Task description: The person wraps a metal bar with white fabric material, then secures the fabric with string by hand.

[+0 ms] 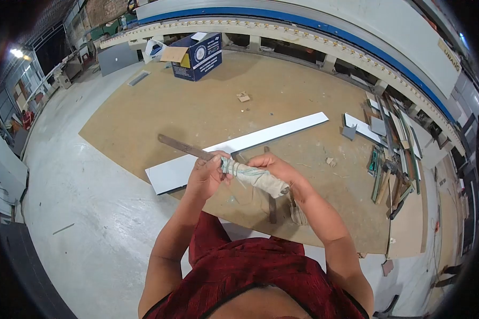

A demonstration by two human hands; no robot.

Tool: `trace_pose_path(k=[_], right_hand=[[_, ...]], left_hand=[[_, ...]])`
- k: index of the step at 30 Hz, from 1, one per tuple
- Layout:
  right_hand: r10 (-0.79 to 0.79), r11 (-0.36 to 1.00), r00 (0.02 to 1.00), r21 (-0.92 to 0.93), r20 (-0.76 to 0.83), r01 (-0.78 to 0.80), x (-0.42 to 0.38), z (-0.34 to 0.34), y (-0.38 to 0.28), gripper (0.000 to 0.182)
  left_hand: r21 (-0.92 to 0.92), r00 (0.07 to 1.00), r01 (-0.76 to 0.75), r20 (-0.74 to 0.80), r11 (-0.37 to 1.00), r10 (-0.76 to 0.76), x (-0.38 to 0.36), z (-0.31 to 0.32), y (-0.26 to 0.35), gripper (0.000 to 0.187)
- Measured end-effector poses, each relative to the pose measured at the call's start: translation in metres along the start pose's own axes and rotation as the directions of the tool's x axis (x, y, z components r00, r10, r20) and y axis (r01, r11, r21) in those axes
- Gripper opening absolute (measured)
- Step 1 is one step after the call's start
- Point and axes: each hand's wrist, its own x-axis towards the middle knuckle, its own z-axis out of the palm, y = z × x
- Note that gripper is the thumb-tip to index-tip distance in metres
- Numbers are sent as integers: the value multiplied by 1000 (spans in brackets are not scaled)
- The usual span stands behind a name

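Observation:
A long dark flat tool (183, 146) with a pale cloth wrapping (258, 178) round its handle is held up in front of the body. My left hand (210, 173) is closed on it where the bare part meets the cloth. My right hand (274, 166) has its fingers pressed to the upper side of the wrapping. Beneath the hands a long white board (271, 132) lies aslant on the brown sheet. Under the wrapped handle lies a dark narrow bar (272, 207), partly hidden, with a brush-like object (298, 212) beside it.
A blue box (205, 58) stands at the back of the brown sheet (143, 106). Strips, offcuts and tools (391, 167) are piled at the right. A long machine with a blue rail (303, 24) spans the back. Small scraps (243, 97) lie on the sheet.

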Motion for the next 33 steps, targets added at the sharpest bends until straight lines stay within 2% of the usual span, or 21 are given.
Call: trace_pose_path(k=[2, 5, 8, 9, 11, 14, 17, 20, 23, 24, 25, 28, 31, 32, 33], right_hand=[[-42, 998, 991, 39, -125, 47, 0, 11, 7, 26], [-45, 986, 944, 135, -328, 94, 5, 26, 39, 19], [-68, 944, 958, 292, -278, 152, -1, 51, 41, 19], [-33, 953, 967, 282, -254, 107, -7, 56, 30, 20], [-77, 914, 977, 378, -199, 149, -10, 57, 32, 20], [-96, 864, 979, 474, -178, 171, -16, 53, 32, 19], [-121, 828, 977, 526, -174, 196, -20, 51, 24, 20], [-123, 789, 969, 571, -214, 226, -29, 42, 22, 28], [-71, 685, 975, 701, -209, 200, -44, 26, 27, 40], [-48, 634, 980, 753, -191, 178, -50, 19, 31, 44], [-114, 625, 985, 761, -130, 173, -54, 9, 44, 51], [-100, 631, 993, 768, -66, 115, -70, 2, 51, 55], [3, 703, 999, 711, -36, 24, -93, -28, 69, 47], [185, 893, 949, 447, -254, -54, -102, -34, 65, 42], [268, 963, 825, 159, -497, -217, -111, -41, 57, 40]], left_hand=[[-113, 995, 63, -74, 992, -72, 1, 3, -6, 25], [-148, 973, -18, -228, 989, -17, 9, 12, -18, 25], [85, 959, -72, -269, 994, 92, 11, 4, -20, 24], [218, 941, -107, -292, 970, 169, 10, 7, -21, 24], [473, 897, -153, -302, 868, 322, 8, 16, -25, 23], [634, 855, -251, -210, 731, 475, 9, 8, -33, 23], [784, 822, -320, -50, 532, 568, 9, 8, -34, 22], [901, 890, -305, 153, 310, 430, 9, -8, -26, 21], [596, 946, -157, -137, 787, 292, 7, -15, -22, 20], [582, 945, -160, -142, 797, 293, 6, -17, -18, 20], [567, 944, -164, -148, 807, 295, 7, -18, -13, 20], [559, 943, -192, -124, 807, 310, 9, -23, -6, 20], [599, 960, -127, -126, 790, 250, 8, -31, 5, 21], [611, 964, -84, -151, 787, 220, 7, -30, 11, 21], [620, 965, -43, -178, 784, 194, 6, -29, 16, 22]])
